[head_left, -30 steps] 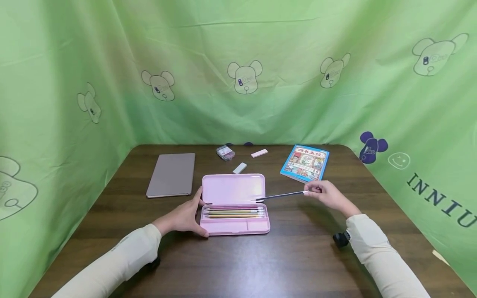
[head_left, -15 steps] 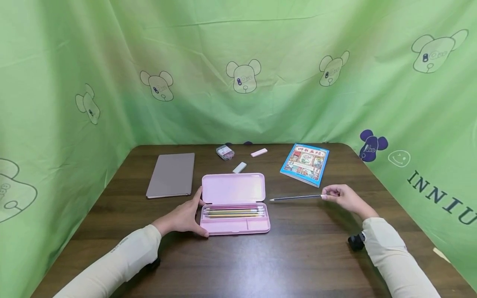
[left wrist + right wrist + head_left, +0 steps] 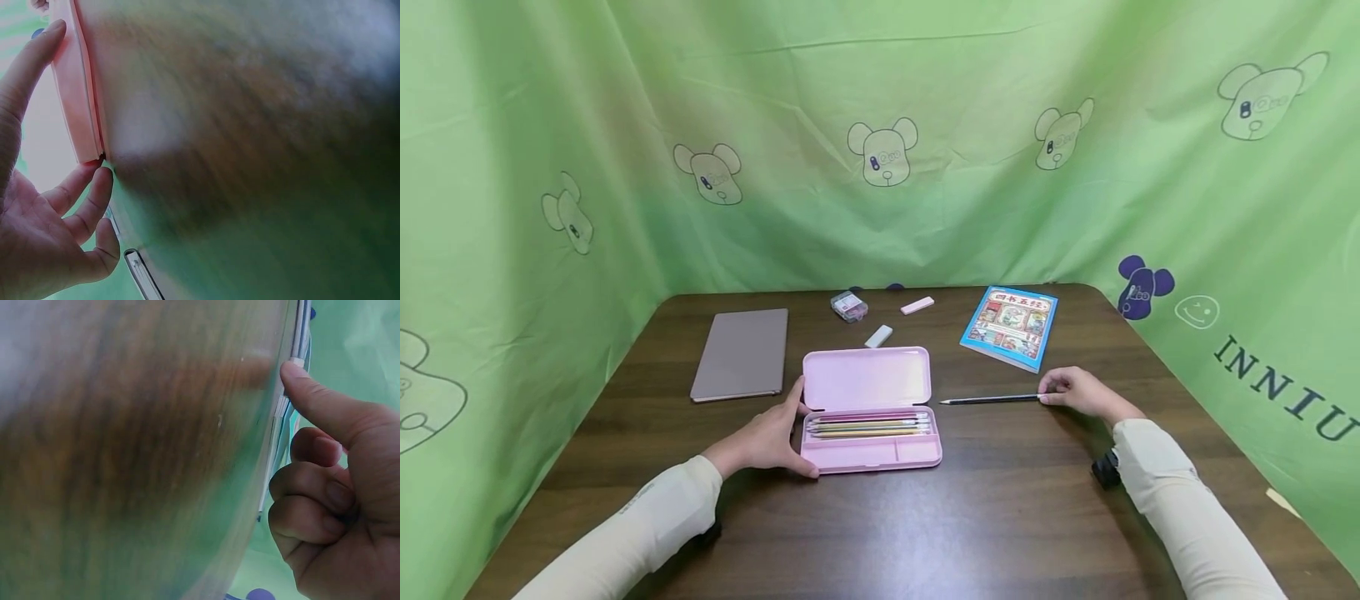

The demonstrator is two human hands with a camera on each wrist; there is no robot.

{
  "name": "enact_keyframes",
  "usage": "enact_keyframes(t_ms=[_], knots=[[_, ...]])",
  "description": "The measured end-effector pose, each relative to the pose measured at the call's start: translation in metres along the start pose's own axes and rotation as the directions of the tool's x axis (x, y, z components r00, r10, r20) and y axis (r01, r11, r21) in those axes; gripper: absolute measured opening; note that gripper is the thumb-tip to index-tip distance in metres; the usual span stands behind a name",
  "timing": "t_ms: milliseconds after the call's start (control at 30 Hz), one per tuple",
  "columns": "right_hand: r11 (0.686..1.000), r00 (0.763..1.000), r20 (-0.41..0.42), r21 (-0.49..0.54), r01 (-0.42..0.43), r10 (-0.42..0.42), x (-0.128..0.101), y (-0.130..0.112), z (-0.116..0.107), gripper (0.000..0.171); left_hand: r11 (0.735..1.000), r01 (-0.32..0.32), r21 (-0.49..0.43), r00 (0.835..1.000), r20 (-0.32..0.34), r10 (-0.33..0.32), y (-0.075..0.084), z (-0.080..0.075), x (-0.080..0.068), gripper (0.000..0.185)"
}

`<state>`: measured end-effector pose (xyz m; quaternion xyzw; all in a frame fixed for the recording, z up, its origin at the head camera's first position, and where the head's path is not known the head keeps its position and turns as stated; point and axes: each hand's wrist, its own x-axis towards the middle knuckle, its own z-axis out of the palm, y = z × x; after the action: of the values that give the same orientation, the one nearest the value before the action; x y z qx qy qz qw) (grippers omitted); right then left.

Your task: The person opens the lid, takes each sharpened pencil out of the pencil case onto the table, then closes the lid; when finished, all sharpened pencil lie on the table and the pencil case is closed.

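Note:
An open pink pencil case (image 3: 872,456) lies mid-table, its lid (image 3: 867,379) folded back. Several pencils (image 3: 868,427) lie in its long rear compartment; the front compartments hold nothing visible. My left hand (image 3: 767,435) grips the case's left end, thumb at the front corner and fingers towards the back. In the left wrist view thumb and fingertips touch the pink case (image 3: 76,100). To the right of the case a dark pencil (image 3: 992,400) lies along the tabletop, tip pointing left. My right hand (image 3: 1082,392) pinches its white end; the right wrist view shows the thumb (image 3: 319,394) there.
A grey notebook (image 3: 741,354) lies left of the case. Behind it are a small clear box (image 3: 849,307), a white eraser (image 3: 878,336) and a pink eraser-like bar (image 3: 917,305). A blue-edged book (image 3: 1011,327) lies beyond my right hand. Green curtains surround the wooden table (image 3: 880,542).
My right hand has drawn the dark pencil rightwards off the case's edge and lowered it to the tabletop. The left hand stays on the case. The head view has shifted slightly.

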<state>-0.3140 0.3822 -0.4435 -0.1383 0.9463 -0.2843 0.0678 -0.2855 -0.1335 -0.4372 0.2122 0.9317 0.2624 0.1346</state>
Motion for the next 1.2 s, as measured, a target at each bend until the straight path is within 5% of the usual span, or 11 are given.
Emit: enact_keyframes(t_ms=[633, 1200], knots=[[1.000, 1.000, -0.010, 0.029, 0.011, -0.011, 0.003, -0.028, 0.005, 0.047, 1.000, -0.014, 0.009, 1.000, -0.008, 0.014, 0.001, -0.001, -0.001, 0.140], [0.981, 0.982, 0.043, 0.064, 0.183, -0.185, 0.023, -0.075, 0.031, 0.037, 1.000, -0.011, 0.024, 1.000, -0.016, 0.012, 0.003, 0.001, -0.002, 0.139]])
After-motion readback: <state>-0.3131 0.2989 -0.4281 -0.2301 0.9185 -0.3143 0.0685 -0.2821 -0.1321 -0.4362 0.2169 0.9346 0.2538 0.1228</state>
